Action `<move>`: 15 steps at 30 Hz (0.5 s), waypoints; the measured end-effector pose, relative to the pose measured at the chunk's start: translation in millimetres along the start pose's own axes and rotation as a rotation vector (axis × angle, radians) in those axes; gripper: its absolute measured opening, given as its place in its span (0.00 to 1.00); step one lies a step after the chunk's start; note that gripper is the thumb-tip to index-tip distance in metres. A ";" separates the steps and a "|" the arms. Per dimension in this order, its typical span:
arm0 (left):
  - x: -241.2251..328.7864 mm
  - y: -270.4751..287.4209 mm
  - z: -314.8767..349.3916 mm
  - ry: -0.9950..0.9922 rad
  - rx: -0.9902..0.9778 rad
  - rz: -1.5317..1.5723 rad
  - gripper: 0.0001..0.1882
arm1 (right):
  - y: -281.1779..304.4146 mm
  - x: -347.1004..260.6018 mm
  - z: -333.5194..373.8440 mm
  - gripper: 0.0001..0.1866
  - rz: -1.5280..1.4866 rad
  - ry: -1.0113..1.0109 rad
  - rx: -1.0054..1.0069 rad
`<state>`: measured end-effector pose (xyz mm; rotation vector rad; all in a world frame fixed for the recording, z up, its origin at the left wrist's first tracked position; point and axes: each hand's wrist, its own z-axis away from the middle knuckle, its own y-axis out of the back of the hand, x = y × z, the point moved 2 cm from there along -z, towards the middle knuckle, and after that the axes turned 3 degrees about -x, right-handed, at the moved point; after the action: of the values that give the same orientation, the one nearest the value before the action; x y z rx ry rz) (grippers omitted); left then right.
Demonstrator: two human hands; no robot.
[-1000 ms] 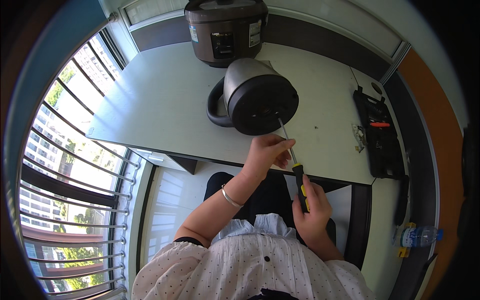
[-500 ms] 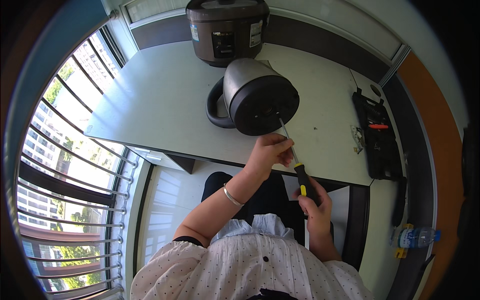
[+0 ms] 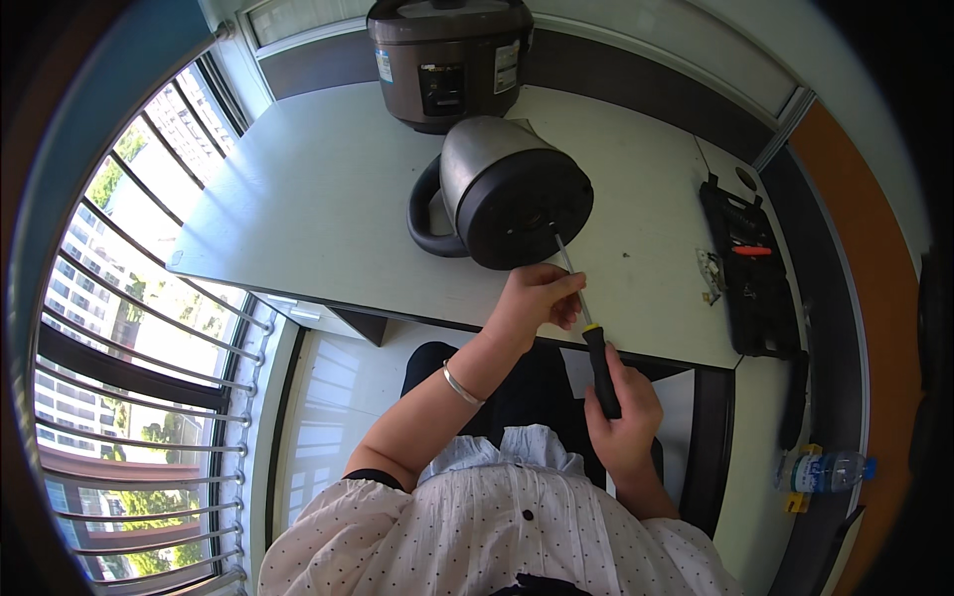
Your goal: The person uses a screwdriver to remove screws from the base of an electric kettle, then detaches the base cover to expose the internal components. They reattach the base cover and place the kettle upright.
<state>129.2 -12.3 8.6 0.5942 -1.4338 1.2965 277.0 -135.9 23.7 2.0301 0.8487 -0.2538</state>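
A steel electric kettle (image 3: 487,149) lies tipped on its side on the table, its round black base (image 3: 522,214) turned toward me and its black handle (image 3: 425,209) to the left. My right hand (image 3: 626,407) is closed around the black and yellow handle of a screwdriver (image 3: 601,372). The screwdriver's thin shaft runs up to the kettle base, with its tip at a small hole there. My left hand (image 3: 545,296) pinches the shaft between thumb and fingers, just below the base.
Behind the kettle stands a brown rice cooker (image 3: 447,65). At the right, an open black tool case (image 3: 750,268) holds a red-handled tool (image 3: 752,251), with small loose parts (image 3: 710,276) beside it. A plastic water bottle (image 3: 830,471) lies farther right. Barred windows are on the left.
The screwdriver handle has turned in my right hand, and the fingers have shifted around it. My left hand still pinches the shaft. The kettle has barely moved.
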 end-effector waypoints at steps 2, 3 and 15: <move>1.1 -0.8 0.1 0.006 -0.008 0.015 0.13 | 0.9 0.6 0.7 0.29 0.039 0.021 0.006; 1.4 -0.9 0.4 0.009 -0.012 0.022 0.13 | 1.1 1.0 1.5 0.29 0.058 0.032 0.009; -1.6 1.0 -1.9 0.034 -0.100 0.056 0.13 | 3.5 3.8 6.7 0.28 0.044 0.036 0.077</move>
<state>129.6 -10.7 6.5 0.4663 -1.4876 1.2645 283.0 -140.8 20.4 2.1281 0.8269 -0.2293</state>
